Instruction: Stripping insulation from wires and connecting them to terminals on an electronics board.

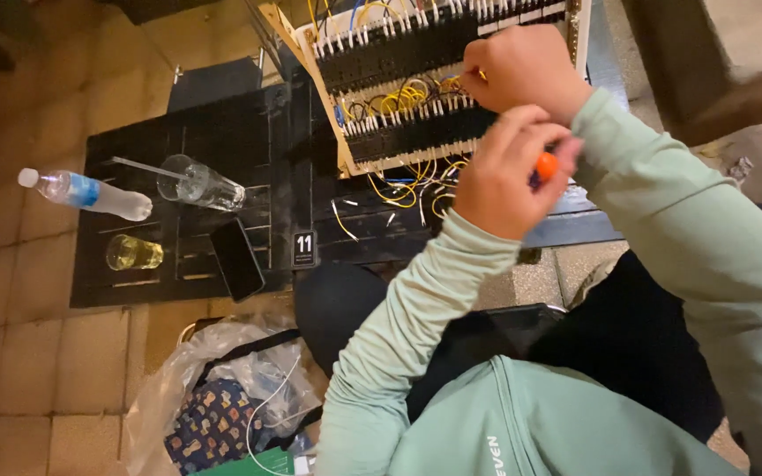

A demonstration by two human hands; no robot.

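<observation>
We close our left hand (503, 172) on the orange-handled screwdriver (546, 165), keeping it square, while our right hand (522, 70) (fisted, contents hidden) steadies the terminal board (399, 88).

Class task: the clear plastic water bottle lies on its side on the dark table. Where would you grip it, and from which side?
Grip the water bottle around its labelled middle, coming from above. It lies flat with its cap end overhanging the table edge, so the round body is exposed from above.

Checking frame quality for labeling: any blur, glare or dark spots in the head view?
Head view: warm dim light; left hand and right hand slightly soft with motion blur; black table swallows detail; small highlights on the plastic bottle; edges bend, wide lens.
</observation>
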